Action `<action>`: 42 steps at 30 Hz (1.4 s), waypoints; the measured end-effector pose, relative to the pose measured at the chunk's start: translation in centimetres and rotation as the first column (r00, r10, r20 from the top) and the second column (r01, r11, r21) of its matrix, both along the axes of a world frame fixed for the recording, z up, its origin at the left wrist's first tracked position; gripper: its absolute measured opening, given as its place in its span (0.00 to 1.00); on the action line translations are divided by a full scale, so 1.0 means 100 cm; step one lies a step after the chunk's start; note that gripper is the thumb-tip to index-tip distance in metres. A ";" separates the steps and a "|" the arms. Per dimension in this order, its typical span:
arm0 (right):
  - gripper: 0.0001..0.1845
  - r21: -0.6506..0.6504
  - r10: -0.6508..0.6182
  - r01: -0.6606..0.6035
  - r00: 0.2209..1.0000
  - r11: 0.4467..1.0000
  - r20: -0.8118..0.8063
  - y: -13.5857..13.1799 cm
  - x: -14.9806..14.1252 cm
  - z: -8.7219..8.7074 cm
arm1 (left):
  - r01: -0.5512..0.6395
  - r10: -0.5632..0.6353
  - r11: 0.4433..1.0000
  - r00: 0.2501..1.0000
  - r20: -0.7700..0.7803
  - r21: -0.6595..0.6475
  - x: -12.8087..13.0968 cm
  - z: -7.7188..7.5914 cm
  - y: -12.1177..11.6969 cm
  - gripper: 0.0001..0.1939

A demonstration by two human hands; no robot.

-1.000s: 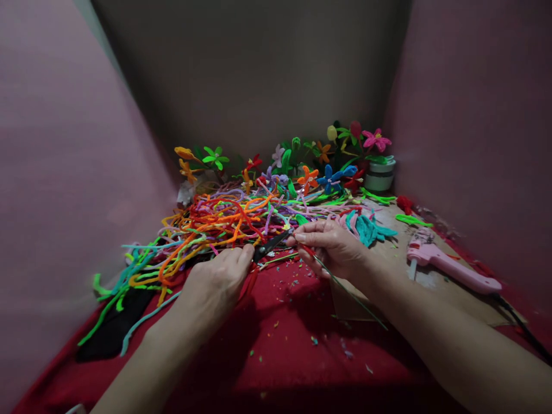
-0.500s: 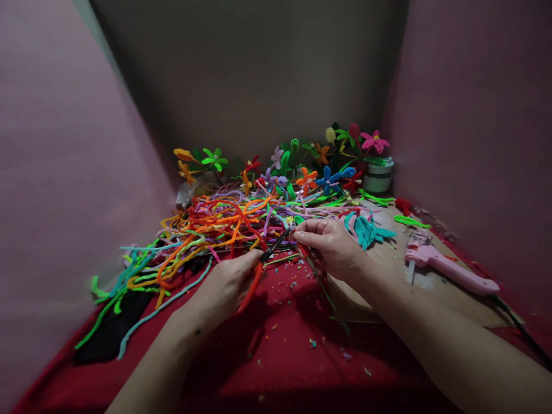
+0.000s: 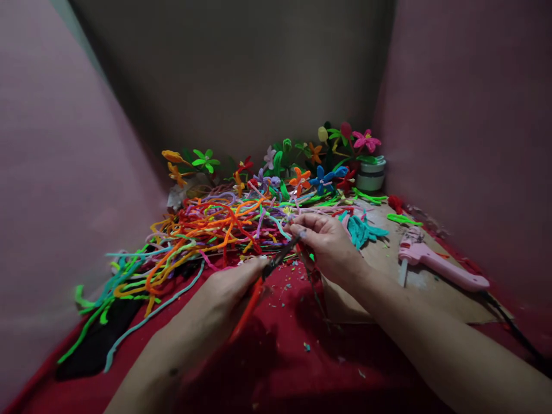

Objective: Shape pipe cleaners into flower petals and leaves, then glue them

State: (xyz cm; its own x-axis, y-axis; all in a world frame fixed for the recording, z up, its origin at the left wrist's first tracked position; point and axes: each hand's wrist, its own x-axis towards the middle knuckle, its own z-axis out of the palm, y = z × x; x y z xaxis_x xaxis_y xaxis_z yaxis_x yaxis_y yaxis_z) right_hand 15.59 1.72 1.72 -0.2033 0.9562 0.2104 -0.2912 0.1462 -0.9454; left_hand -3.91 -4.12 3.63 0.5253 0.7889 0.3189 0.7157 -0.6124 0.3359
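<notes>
My left hand (image 3: 233,287) is closed around pliers (image 3: 278,260) with orange-red handles and dark jaws. The jaws point up and right, reaching my right fingers. My right hand (image 3: 330,238) pinches a small pipe-cleaner piece, mostly hidden by the fingers. A thin dark green stem (image 3: 318,296) and a bit of red hang below that hand. Just beyond both hands lies a heap of colourful pipe cleaners (image 3: 224,215). Teal pipe-cleaner petals (image 3: 364,230) rest right of my right hand.
A pink glue gun (image 3: 444,267) lies on a cardboard sheet (image 3: 357,302) at the right, its cord trailing off. Finished pipe-cleaner flowers (image 3: 323,180) and a white-green pot (image 3: 371,175) stand at the back. Coloured scraps dot the red cloth (image 3: 284,374). Pink walls flank both sides.
The view has shifted slightly, so the scene sits further left. The pliers' jaws have moved from the right fingertips to lower, nearer the right hand's underside. Both hands keep their hold.
</notes>
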 end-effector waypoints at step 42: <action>0.04 0.038 0.211 -0.207 0.954 0.978 -0.212 -0.011 -0.007 -0.004 | 0.106 0.471 0.833 0.377 0.797 -0.543 0.047 -0.010 0.010 0.20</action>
